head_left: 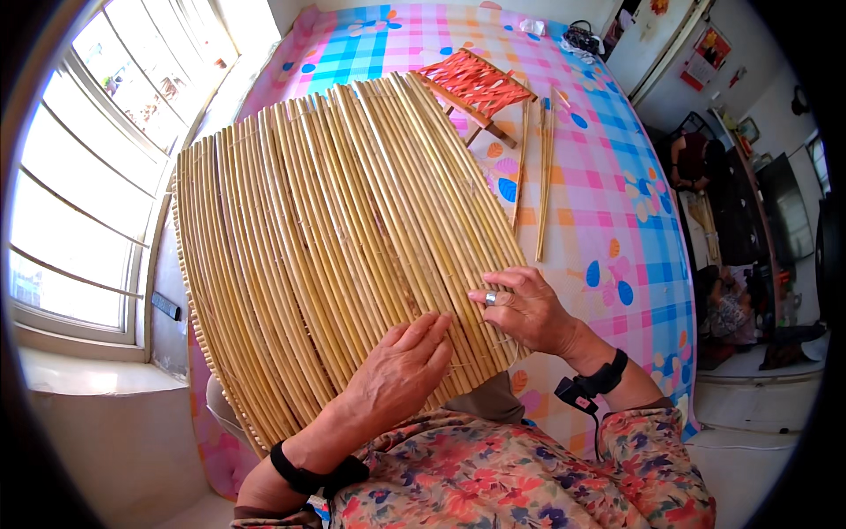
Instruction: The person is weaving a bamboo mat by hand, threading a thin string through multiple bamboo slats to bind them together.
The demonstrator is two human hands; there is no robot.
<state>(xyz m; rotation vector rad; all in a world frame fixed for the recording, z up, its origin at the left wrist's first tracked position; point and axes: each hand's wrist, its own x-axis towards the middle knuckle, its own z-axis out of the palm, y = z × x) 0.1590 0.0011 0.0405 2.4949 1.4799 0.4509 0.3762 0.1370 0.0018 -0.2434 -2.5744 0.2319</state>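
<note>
A large mat of yellow reed stalks [291, 238], bound side by side with thin thread, lies across my lap and the bed. On its near right part rests my left hand [397, 370], fingers stretched and close together, tips touching the stalks. My right hand [529, 313], with a ring on one finger, is at the mat's right edge. Its fingers are bent over the outermost stalks, and the thumb side is partly hidden. A fine loose thread [515, 354] hangs just below that hand; whether the fingers grip it is unclear.
The bed has a pink and blue checked sheet [608, 220]. Beyond the mat stands a wooden stool with red woven strips [480, 84], beside loose reed stalks [545, 176]. A dark remote control [166, 306] lies by the window at left. Two people sit at far right.
</note>
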